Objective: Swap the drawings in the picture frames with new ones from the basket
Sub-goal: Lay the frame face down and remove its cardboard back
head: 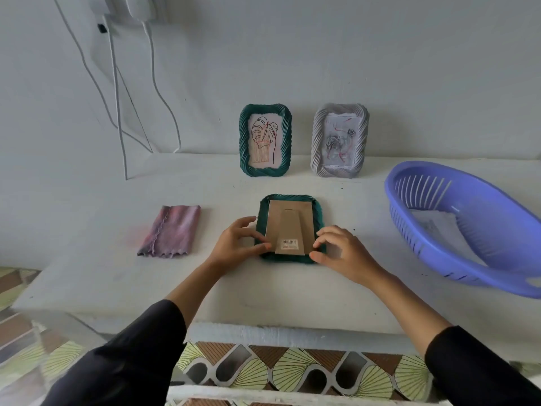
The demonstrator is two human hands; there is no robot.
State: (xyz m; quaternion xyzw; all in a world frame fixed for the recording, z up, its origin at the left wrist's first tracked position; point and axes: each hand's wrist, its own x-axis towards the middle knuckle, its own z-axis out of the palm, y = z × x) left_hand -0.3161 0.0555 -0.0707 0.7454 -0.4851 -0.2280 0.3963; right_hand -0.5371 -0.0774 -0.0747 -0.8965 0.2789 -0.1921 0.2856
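A dark green picture frame [317, 213] lies face down in the middle of the white ledge, its brown cardboard back [288, 227] with a stand flap and barcode sticker facing up. My left hand [238, 244] grips the frame's lower left edge, thumb on the cardboard. My right hand [339, 250] grips the lower right corner, fingers curled over the edge. Against the wall stand a second green frame [244, 142] with a leaf drawing and a grey frame [317, 142] with a rose drawing. The purple slotted basket [424, 230] at the right holds white drawing paper [433, 227].
A folded pink-purple cloth [171, 231] lies on the ledge to the left. White cables [117, 112] hang down the wall at the back left. The ledge's front edge [292, 323] drops to a patterned tile floor.
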